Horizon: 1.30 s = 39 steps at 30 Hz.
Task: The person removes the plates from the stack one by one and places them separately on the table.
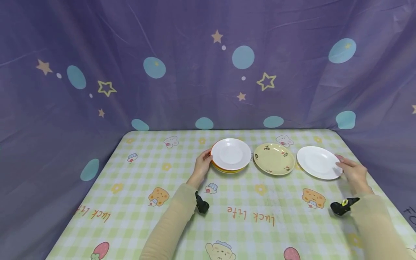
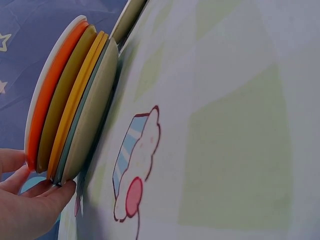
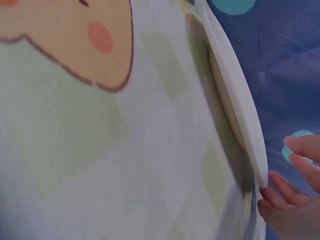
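A stack of several plates stands toward the back of the table, topped by a white plate point(image 1: 231, 154). Below it the left wrist view shows an orange plate point(image 2: 55, 85), an olive one, yellow, teal and a pale green plate point(image 2: 95, 110) at the bottom. My left hand point(image 1: 201, 167) touches the stack's left side, its fingertips spread along the rims. At the right lies a separate white plate point(image 1: 317, 162). My right hand point(image 1: 355, 176) touches its right rim; in the right wrist view, lower fingertips meet the edge while the upper digits stand apart from it.
Between the stack and the right white plate lies a pale yellow plate point(image 1: 274, 159) with small printed motifs. A checked cloth point(image 1: 130, 224) with cartoon prints covers the table. Purple curtain point(image 1: 195, 97) hangs behind and at both sides.
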### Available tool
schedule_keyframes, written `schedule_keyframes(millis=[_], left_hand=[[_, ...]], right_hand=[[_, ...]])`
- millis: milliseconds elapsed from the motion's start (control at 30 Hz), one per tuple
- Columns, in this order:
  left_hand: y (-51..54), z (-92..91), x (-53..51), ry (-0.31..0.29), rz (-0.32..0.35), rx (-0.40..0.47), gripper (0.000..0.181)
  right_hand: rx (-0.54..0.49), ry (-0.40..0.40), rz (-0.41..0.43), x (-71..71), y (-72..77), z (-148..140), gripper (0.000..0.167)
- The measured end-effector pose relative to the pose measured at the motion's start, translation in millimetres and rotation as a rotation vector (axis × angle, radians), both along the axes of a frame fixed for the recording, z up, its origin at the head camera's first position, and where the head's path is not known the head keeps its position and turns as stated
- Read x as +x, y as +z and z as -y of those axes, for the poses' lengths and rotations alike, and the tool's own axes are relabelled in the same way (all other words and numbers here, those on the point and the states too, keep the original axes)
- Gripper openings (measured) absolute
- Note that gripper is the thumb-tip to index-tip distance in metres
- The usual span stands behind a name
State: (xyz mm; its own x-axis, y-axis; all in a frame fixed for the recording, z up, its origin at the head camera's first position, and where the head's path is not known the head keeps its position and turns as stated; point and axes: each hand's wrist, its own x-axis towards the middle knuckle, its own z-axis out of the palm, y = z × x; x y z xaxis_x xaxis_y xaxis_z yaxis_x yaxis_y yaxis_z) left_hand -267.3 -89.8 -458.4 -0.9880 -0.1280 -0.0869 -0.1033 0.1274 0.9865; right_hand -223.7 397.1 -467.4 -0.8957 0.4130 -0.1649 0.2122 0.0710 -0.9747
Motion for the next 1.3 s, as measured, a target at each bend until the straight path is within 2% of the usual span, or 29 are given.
schedule_keyframes(millis=[167, 267, 367, 400, 500, 600, 733, 833, 1000, 1167, 1300], left_hand=[[-0.9, 0.3, -2.0, -0.002, -0.015, -0.002, 0.036], [-1.3, 0.0, -2.9, -0.002, -0.035, 0.007, 0.036], [-2.7, -0.4, -3.7, -0.004, -0.063, 0.02, 0.035], [-3.1, -0.6, -3.9, -0.003, -0.07, 0.024, 0.035], [-4.3, -0.7, -3.9, -0.002, -0.09, 0.03, 0.035], [-4.5, -0.8, -3.3, 0.001, -0.092, 0.03, 0.035], [-5.1, -0.5, -3.2, -0.002, -0.091, 0.031, 0.035], [-5.6, -0.5, -3.2, -0.004, -0.087, 0.027, 0.035], [-6.0, -0.8, -2.6, -0.001, -0.077, 0.024, 0.035], [-5.8, 0.2, -1.8, 0.001, -0.067, 0.019, 0.036], [-6.4, 1.1, -2.8, 0.004, -0.054, 0.009, 0.036]], right_hand=[[0.224, 0.001, 0.024, -8.7, 9.3, 14, 0.056], [0.33, 0.012, -0.023, -23.9, -1.2, 15, 0.053], [0.401, 0.04, -0.095, -41.8, -18.3, 15, 0.049], [0.402, 0.049, -0.12, -46.2, -22.4, 18, 0.048], [0.374, 0.09, -0.158, -50.8, -20.5, 36, 0.046], [0.329, 0.149, -0.183, -44.2, -4.7, 67, 0.044], [0.347, 0.264, -0.187, -28.6, 25.7, 110, 0.043], [0.368, 0.348, -0.187, -21.5, 41.6, 134, 0.043], [0.299, 0.419, -0.212, -23.8, 45.6, 157, 0.042], [0.315, 0.465, -0.181, -30.8, 43.9, 174, 0.041], [0.297, 0.501, -0.208, -35.6, 42.0, 190, 0.04]])
